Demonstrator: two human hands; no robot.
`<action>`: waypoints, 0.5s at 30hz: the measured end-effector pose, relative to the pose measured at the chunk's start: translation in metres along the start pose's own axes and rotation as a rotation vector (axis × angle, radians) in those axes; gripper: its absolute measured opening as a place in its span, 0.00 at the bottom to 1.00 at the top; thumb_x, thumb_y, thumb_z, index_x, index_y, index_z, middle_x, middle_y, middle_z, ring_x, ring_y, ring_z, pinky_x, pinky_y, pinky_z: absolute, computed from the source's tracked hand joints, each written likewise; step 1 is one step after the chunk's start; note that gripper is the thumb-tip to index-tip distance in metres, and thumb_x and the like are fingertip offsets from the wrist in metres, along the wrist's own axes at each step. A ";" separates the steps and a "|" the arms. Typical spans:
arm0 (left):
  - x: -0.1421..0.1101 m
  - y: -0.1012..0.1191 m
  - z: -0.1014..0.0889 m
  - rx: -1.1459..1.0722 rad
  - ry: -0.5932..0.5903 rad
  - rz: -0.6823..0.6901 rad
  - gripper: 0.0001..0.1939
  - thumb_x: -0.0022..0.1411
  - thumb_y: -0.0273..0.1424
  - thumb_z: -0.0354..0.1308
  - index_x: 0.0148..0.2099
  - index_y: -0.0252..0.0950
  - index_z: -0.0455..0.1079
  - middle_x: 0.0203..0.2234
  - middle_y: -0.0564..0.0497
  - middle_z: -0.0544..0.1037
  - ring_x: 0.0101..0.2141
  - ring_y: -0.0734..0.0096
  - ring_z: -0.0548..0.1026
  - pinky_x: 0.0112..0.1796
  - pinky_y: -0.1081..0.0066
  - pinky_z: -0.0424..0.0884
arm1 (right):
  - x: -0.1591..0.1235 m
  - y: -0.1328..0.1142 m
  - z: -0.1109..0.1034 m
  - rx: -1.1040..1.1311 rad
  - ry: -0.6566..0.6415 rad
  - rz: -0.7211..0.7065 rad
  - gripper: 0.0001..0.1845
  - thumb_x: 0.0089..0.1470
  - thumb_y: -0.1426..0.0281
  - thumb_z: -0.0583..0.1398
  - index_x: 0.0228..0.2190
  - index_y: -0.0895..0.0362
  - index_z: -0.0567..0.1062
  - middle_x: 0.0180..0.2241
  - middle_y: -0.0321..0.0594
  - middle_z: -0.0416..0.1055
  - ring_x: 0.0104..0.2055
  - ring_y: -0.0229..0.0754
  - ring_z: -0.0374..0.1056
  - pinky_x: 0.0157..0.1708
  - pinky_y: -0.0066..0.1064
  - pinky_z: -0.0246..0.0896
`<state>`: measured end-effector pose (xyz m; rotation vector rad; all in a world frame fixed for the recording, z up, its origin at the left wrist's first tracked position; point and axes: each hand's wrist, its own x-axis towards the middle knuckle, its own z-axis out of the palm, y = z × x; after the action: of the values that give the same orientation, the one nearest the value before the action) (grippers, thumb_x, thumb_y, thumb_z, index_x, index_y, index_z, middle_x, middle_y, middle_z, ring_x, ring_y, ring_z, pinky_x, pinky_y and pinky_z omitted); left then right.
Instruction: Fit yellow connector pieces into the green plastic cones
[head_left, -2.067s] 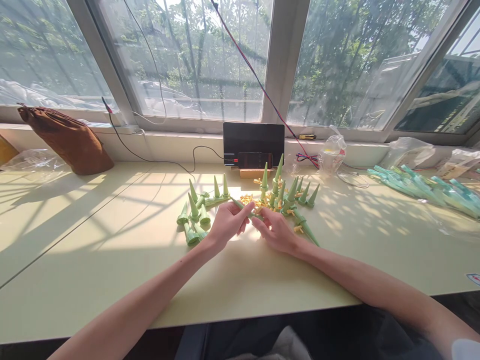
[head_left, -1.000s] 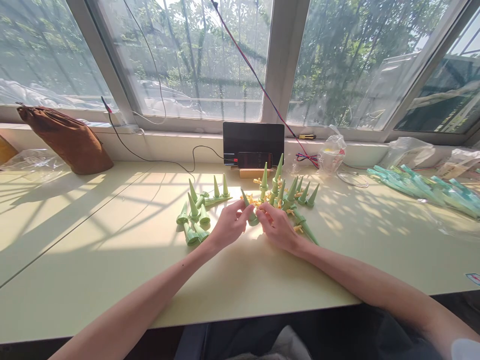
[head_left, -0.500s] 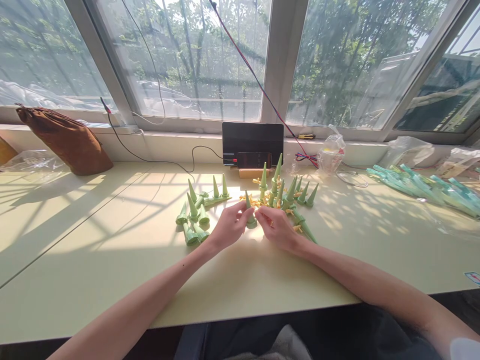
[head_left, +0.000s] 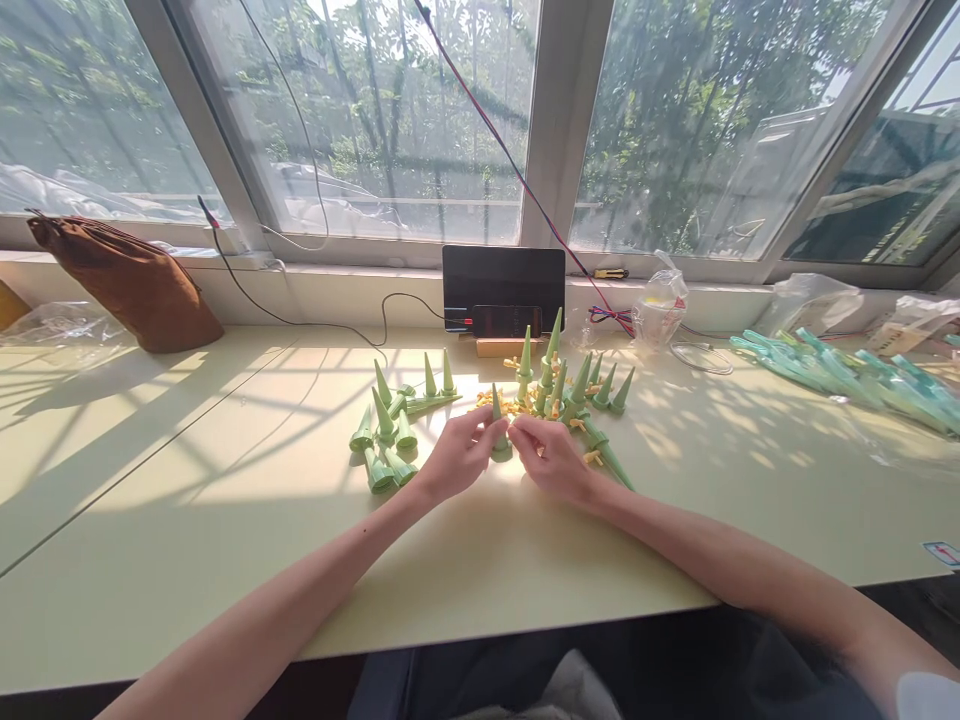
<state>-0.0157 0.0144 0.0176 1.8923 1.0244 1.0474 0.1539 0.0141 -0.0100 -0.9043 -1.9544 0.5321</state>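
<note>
My left hand (head_left: pixel 466 447) is closed around a green plastic cone (head_left: pixel 496 405), which stands upright with its wide base near the tabletop. Close to the cone's right side, the fingertips of my right hand (head_left: pixel 553 455) are pinched together; whatever they hold is too small to make out. Small orange-yellow parts (head_left: pixel 491 402) lie in a pile just behind both hands. To the left is a group of green cones (head_left: pixel 385 425), some upright and some lying down. More cones (head_left: pixel 577 388) are clustered to the right, several with orange pieces sticking out from their sides.
A black tablet (head_left: pixel 504 280) and a phone (head_left: pixel 507 321) lean on a wooden stand (head_left: pixel 507 347) at the back. A brown drawstring bag (head_left: pixel 135 285) sits far left. Teal plastic pieces (head_left: pixel 847 370) lie at right, near a clear plastic bag (head_left: pixel 660 305). Cables run along the windowsill.
Both hands stay in nearly the same place, fingertips together at the cone. The whole view has shifted very slightly.
</note>
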 end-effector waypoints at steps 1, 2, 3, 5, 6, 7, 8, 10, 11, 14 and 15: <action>0.000 0.002 -0.001 -0.040 -0.019 -0.029 0.18 0.63 0.45 0.51 0.29 0.36 0.62 0.21 0.56 0.62 0.19 0.79 0.63 0.18 0.77 0.60 | 0.000 0.000 0.000 -0.008 -0.003 -0.012 0.19 0.63 0.66 0.48 0.21 0.55 0.52 0.19 0.30 0.48 0.22 0.33 0.44 0.23 0.29 0.42; 0.001 0.003 -0.002 -0.068 -0.035 -0.058 0.19 0.63 0.46 0.52 0.29 0.36 0.63 0.20 0.56 0.62 0.18 0.79 0.63 0.17 0.77 0.59 | 0.000 0.000 0.000 -0.016 -0.008 -0.023 0.18 0.63 0.66 0.48 0.21 0.55 0.52 0.20 0.30 0.49 0.22 0.33 0.44 0.23 0.29 0.42; 0.001 0.005 -0.002 -0.086 -0.050 -0.087 0.19 0.62 0.46 0.52 0.29 0.35 0.63 0.19 0.57 0.61 0.17 0.80 0.62 0.17 0.77 0.57 | -0.001 0.000 0.001 -0.023 -0.012 -0.034 0.18 0.63 0.67 0.48 0.21 0.55 0.51 0.20 0.30 0.49 0.22 0.33 0.45 0.23 0.29 0.42; 0.001 0.007 -0.004 -0.104 -0.081 -0.136 0.20 0.62 0.46 0.52 0.28 0.35 0.63 0.17 0.58 0.59 0.16 0.81 0.61 0.16 0.78 0.55 | -0.001 -0.001 0.001 -0.031 -0.014 -0.052 0.18 0.62 0.67 0.48 0.22 0.55 0.51 0.20 0.30 0.50 0.23 0.33 0.45 0.24 0.28 0.42; 0.001 0.007 -0.004 -0.108 -0.088 -0.148 0.20 0.62 0.46 0.52 0.28 0.35 0.63 0.16 0.58 0.58 0.15 0.81 0.60 0.16 0.78 0.54 | -0.001 -0.002 0.001 -0.032 -0.015 -0.057 0.17 0.62 0.68 0.48 0.22 0.55 0.51 0.20 0.30 0.50 0.23 0.33 0.45 0.24 0.28 0.42; 0.002 0.007 -0.003 -0.108 -0.087 -0.148 0.20 0.62 0.46 0.52 0.28 0.35 0.63 0.16 0.58 0.58 0.16 0.81 0.60 0.16 0.78 0.54 | 0.000 -0.002 0.001 -0.032 -0.016 -0.059 0.17 0.62 0.68 0.48 0.22 0.55 0.50 0.20 0.30 0.50 0.23 0.33 0.45 0.24 0.28 0.42; 0.002 0.006 -0.003 -0.108 -0.077 -0.136 0.20 0.62 0.46 0.52 0.28 0.35 0.62 0.17 0.58 0.59 0.16 0.81 0.60 0.16 0.78 0.54 | 0.000 -0.002 0.001 -0.028 -0.016 -0.057 0.17 0.62 0.68 0.49 0.22 0.55 0.50 0.20 0.30 0.50 0.22 0.33 0.45 0.24 0.28 0.42; 0.001 0.002 -0.001 -0.105 -0.048 -0.092 0.19 0.62 0.45 0.52 0.28 0.35 0.61 0.19 0.57 0.60 0.17 0.81 0.62 0.17 0.78 0.56 | 0.000 -0.003 0.001 -0.014 -0.017 -0.039 0.18 0.62 0.68 0.49 0.22 0.55 0.50 0.20 0.30 0.49 0.22 0.33 0.44 0.23 0.29 0.41; 0.001 -0.001 0.000 -0.102 -0.032 -0.065 0.19 0.63 0.45 0.52 0.28 0.35 0.61 0.20 0.57 0.60 0.17 0.81 0.62 0.17 0.78 0.57 | 0.000 -0.003 0.001 -0.002 -0.014 -0.022 0.18 0.62 0.68 0.49 0.21 0.55 0.50 0.19 0.30 0.48 0.22 0.33 0.44 0.23 0.29 0.41; 0.001 -0.008 0.002 -0.034 0.009 0.008 0.18 0.63 0.43 0.52 0.27 0.36 0.58 0.20 0.57 0.57 0.19 0.80 0.61 0.19 0.77 0.58 | 0.000 -0.003 0.002 0.060 -0.007 0.063 0.19 0.62 0.66 0.49 0.21 0.55 0.52 0.19 0.30 0.49 0.22 0.33 0.45 0.22 0.29 0.41; 0.001 -0.009 0.003 0.003 0.023 0.034 0.18 0.63 0.42 0.52 0.27 0.36 0.59 0.20 0.57 0.58 0.20 0.79 0.61 0.19 0.77 0.59 | 0.000 -0.003 0.002 0.086 -0.013 0.094 0.19 0.62 0.65 0.49 0.21 0.55 0.53 0.19 0.30 0.50 0.22 0.33 0.46 0.22 0.28 0.42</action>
<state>-0.0155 0.0181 0.0087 1.9102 1.0097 1.0899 0.1508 0.0124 -0.0088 -0.9429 -1.8921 0.6728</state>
